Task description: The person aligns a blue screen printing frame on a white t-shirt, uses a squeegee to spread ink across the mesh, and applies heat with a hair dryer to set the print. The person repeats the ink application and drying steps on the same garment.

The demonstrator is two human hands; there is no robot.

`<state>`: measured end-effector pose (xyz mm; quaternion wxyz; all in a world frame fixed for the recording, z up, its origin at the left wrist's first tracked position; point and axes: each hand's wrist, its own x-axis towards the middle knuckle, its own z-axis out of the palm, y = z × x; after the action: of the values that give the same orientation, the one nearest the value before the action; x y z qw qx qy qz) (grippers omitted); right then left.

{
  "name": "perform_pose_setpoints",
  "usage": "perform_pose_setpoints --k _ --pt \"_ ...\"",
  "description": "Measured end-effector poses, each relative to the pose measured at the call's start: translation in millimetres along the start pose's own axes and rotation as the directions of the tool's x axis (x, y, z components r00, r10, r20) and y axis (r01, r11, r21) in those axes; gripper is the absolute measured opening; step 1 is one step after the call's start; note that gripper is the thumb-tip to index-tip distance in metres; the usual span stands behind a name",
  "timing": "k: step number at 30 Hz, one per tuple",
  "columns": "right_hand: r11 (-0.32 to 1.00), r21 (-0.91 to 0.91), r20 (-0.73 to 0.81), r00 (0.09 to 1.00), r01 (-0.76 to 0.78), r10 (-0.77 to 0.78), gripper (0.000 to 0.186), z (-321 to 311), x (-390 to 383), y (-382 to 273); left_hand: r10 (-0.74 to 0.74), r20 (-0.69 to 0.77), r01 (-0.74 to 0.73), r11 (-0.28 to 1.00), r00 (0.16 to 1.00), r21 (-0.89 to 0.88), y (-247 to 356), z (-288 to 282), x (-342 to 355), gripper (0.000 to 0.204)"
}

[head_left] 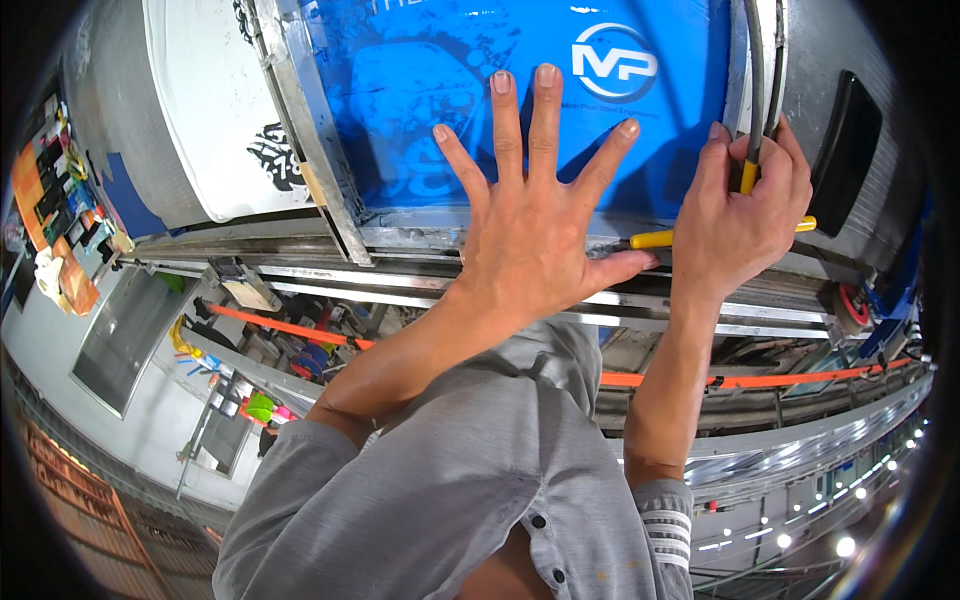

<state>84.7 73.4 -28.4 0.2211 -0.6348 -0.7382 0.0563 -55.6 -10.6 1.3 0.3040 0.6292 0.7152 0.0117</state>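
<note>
Left hand point(530, 215): 5 digits spread over the blue printed sheet point(430, 85). Right hand point(745, 205) closes around the yellow handle point(652, 240), which lies right of the left hand, long axis crosswise.

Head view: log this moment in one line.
left hand: spread over blue printed panel | right hand: curled over yellow handle | white printed sheet: left of metal frame
</note>
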Motion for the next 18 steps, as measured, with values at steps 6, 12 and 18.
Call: perform_pose_setpoints --k 6,12,18 --pt "1.0 -0.016 0.005 1.0 0.018 -0.018 0.02 1 1 -2 -0.019 -0.002 0.019 1.0 1.0 -0.013 -1 1 0 0.104" --pt "0.998 0.048 -0.002 0.999 0.04 -0.04 0.012 1 -3 0 -0.05 0.033 0.052 0.997 0.998 -0.057 0 -6 -2 0.107" --pt "0.998 0.058 0.035 0.999 0.031 -0.033 0.012 -1 -4 -3 -0.056 0.035 0.059 0.996 0.998 -0.071 -2 -6 -4 0.106"
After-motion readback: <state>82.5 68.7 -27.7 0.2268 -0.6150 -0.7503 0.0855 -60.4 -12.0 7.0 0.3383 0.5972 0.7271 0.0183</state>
